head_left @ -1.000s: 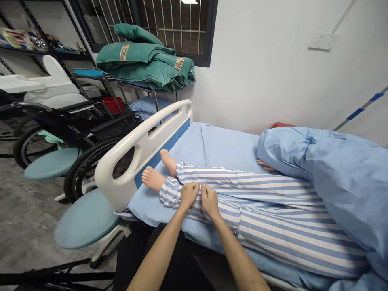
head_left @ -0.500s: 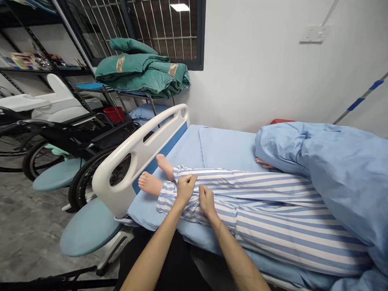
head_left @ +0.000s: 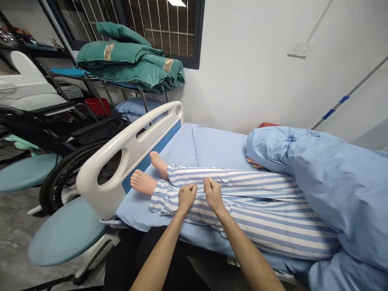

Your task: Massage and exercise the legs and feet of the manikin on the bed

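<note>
Left hand (head_left: 187, 197) and right hand (head_left: 214, 195), fingers pinched shut on striped pyjama trousers (head_left: 266, 214), just above a manikin's feet (head_left: 142, 182) (even grip, cloth only).

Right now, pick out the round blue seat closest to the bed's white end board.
It's the lower seat, right under the end board; the other round seat sits farther left, past the black wheelchair wheel.

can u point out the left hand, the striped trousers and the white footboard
left hand (head_left: 187, 198), head view, back of the hand
striped trousers (head_left: 266, 226), head view, the nearer leg
white footboard (head_left: 130, 147), head view, the panel between its openings
</note>
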Demonstrator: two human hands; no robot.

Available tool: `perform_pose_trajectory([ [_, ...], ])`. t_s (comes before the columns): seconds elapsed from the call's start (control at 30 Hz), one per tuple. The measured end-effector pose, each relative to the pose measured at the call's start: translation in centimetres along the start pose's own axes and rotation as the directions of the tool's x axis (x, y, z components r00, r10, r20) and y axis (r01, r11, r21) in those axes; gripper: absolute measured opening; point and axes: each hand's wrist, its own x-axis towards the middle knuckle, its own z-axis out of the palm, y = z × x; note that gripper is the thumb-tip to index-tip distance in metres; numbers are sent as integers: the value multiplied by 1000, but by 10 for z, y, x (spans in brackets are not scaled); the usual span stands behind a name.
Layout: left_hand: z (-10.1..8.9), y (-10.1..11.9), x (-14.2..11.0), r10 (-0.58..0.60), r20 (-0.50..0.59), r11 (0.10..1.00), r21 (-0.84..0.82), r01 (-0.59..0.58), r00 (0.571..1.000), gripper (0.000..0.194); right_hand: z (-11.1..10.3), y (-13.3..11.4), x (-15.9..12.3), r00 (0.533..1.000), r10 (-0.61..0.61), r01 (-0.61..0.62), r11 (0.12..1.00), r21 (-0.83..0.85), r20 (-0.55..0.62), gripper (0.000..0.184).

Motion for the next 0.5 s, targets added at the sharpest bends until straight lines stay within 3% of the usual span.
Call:
perform_pose_trajectory([
  [0.1, -1, 1, -1, -3, -5, 1000, -16, 3, 1000, 37, -7, -1, -6, 1000, 3, -3, 1000, 3, -8, 44],
  [0.33, 2, 6, -28, -23, -29, 1000, 13, 23, 999, 40, 23, 54, -25, 995, 103, -104, 972, -211, -17, 39],
  [0.5, -6, 12, -57, -69, 34, 990, -118, 73, 997, 42, 21, 57, -22, 992, 126, -128, 988, -89, -32, 41],
])
